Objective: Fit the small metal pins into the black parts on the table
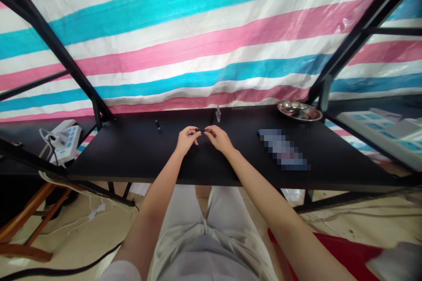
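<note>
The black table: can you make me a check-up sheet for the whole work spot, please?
Surface: black table, flat, with things spread on it.
Things at hand: small dark thing by the fingertips, too small to name.
Clutter: clear bits near the back edge, dark stick left of the hands, metal plate at the back right, blurred-out blue thing on the right.
Hands: left hand and right hand close together over the table; grip hard to tell.
Cables: black cable on the floor at the left.
Surroundings: striped sheet behind, black frame at both sides, power strip beyond the left end.
</note>
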Demonstrator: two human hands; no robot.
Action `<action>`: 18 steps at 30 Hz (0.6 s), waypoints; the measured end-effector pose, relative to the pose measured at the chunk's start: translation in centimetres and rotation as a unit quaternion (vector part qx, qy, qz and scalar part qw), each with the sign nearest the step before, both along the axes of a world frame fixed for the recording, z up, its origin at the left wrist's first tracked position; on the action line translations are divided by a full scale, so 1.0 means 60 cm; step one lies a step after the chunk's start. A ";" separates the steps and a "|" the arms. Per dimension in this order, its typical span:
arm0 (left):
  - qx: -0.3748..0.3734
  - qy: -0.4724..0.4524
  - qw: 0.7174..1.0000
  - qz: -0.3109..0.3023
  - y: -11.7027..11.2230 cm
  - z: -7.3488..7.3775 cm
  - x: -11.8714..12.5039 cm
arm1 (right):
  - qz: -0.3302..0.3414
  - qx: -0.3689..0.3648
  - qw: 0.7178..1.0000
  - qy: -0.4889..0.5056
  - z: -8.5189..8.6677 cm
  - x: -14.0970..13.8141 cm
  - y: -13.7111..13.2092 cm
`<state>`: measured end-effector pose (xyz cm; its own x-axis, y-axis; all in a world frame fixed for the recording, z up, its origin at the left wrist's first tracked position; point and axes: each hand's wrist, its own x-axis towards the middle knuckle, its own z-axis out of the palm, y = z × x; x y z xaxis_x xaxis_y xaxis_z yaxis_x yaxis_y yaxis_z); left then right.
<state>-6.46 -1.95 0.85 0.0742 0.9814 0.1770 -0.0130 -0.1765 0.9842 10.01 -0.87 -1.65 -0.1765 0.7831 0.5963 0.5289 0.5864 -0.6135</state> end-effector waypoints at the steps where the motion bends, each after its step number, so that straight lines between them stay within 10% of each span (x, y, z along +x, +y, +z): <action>1: -0.001 -0.002 1.000 0.002 0.000 0.001 0.000 | 0.001 0.004 1.000 -0.012 0.001 0.000 -0.001; 18: 0.041 0.034 0.998 0.046 0.004 -0.010 -0.003 | -0.043 0.041 0.992 -0.107 0.010 -0.006 -0.008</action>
